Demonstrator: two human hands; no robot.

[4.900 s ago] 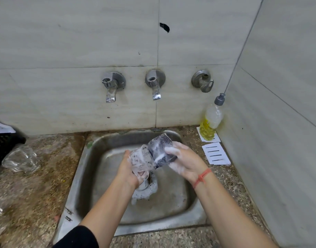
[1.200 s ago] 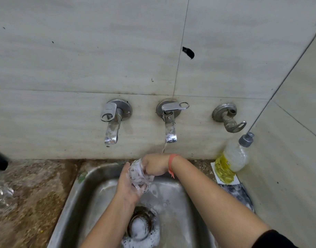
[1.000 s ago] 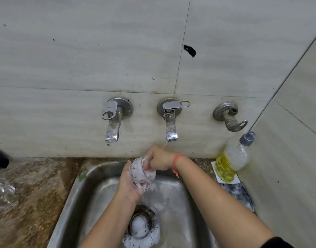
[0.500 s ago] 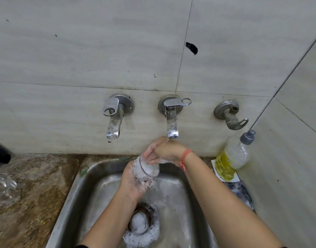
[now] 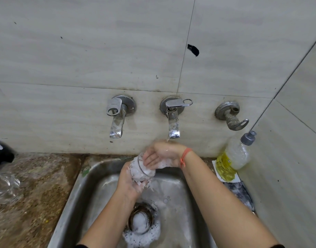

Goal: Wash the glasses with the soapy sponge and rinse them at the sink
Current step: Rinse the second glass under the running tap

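Two hands meet over the steel sink (image 5: 76, 187), under the middle tap (image 5: 173, 122), from which a thin stream falls onto the right hand (image 5: 162, 154). The left hand (image 5: 129, 181) grips a foam-streaked glass (image 5: 143, 171) from below, tilted with its mouth toward the right. The right hand's fingers lie straight and loose (foam clings under the palm), their tips at the glass's rim, curled round nothing. A second glass (image 5: 140, 221) sits at the drain, ringed with suds. Right of the sink, below the soap bottle (image 5: 234, 154), lies what seems to be the soapy sponge (image 5: 239, 192).
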